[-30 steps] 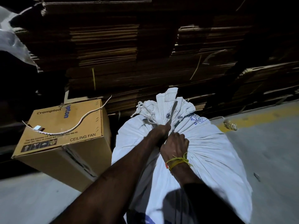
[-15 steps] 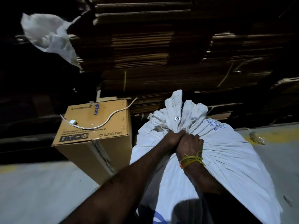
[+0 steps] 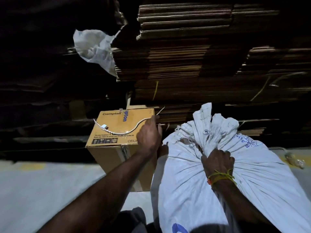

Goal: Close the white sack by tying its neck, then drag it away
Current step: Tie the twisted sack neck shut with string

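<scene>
A full white sack (image 3: 255, 185) stands on the floor at the right, its gathered neck (image 3: 210, 130) bunched up with a metal eyelet showing. My right hand (image 3: 217, 160), with a yellow thread on the wrist, is clenched around the base of that neck. My left hand (image 3: 149, 134) is off the sack and reaches left to a thin white strap (image 3: 117, 132) lying curved across the top of a cardboard box. Its fingers pinch the strap's right part. The strap's far end pokes out beyond the hand.
The brown ceiling-fan box (image 3: 107, 153) stands close against the sack's left side. Tall stacks of flattened cardboard (image 3: 185, 64) wall off the back. A crumpled plastic bag (image 3: 92, 47) hangs from them. Grey floor (image 3: 50, 190) spreads to the left; a bit of debris (image 3: 294, 160) lies at the right.
My left hand has let go of the sack's neck and moved left to the strap on the box. My right hand keeps its grip on the neck.
</scene>
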`<state>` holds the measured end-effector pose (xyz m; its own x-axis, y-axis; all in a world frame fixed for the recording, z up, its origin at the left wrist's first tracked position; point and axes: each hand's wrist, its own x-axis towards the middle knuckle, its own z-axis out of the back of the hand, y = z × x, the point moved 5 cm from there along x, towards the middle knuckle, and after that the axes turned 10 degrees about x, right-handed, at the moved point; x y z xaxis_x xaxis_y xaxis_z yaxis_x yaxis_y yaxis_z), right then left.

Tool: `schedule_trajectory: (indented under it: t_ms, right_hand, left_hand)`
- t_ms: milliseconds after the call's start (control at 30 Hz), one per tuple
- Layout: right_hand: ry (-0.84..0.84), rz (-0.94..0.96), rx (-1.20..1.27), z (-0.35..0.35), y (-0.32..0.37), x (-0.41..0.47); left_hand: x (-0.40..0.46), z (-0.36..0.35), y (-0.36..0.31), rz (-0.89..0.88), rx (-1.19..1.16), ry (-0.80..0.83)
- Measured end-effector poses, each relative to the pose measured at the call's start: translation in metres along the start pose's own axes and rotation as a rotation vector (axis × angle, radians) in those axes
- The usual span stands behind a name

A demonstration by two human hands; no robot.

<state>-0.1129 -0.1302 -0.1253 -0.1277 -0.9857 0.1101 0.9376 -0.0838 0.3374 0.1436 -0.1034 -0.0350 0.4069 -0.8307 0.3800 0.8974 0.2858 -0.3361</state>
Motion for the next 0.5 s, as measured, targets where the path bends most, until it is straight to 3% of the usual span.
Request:
schedule_trajectory:
  t_ms: [100, 300, 500]
  right_hand:
    - [-0.023, -0.005, 0.046, 0.004, -0.002, -0.002]
    - [-0.026, -0.006, 0.027, 0.007, -0.005, -0.005]
    - [-0.025, -0.053, 0.004, 0.013, -0.016, -0.005]
  left_hand:
    - [0.014, 0.011, 0.022, 0.024, 0.127, 0.024]
    - [0.023, 0.014, 0.075, 0.257, 0.326, 0.144]
    - [0.024, 0.017, 0.079, 0.259, 0.349, 0.210]
